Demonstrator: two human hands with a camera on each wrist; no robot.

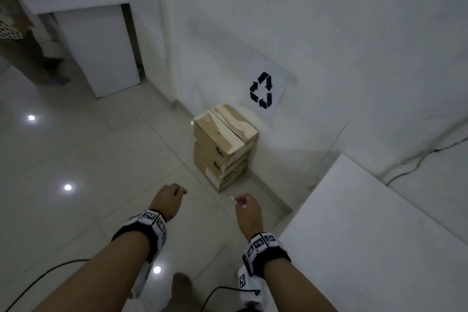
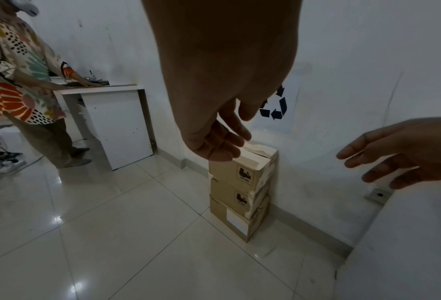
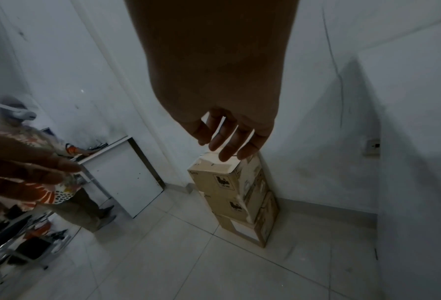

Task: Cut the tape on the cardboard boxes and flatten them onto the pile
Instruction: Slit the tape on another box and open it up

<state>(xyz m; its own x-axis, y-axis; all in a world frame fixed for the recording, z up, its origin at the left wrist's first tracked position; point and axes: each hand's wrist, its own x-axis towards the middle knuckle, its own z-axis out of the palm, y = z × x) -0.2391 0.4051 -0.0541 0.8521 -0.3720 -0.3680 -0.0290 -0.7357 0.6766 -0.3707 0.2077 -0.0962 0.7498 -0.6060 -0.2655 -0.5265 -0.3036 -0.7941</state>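
So the three cardboard boxes (image 1: 224,149) sit stacked on the floor against the wall, below the recycling sign (image 1: 263,91). Left hand (image 1: 168,197) and right hand (image 1: 247,211) hang loose-fingered, holding nothing, probably reaching for the top box.

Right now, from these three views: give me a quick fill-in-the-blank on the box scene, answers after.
1. The cardboard boxes stand ___ high.
2. Both hands, the left hand and the right hand, hold ___.
3. The sign on the wall behind the stack shows a ___ symbol.

Answers: three; nothing; recycling
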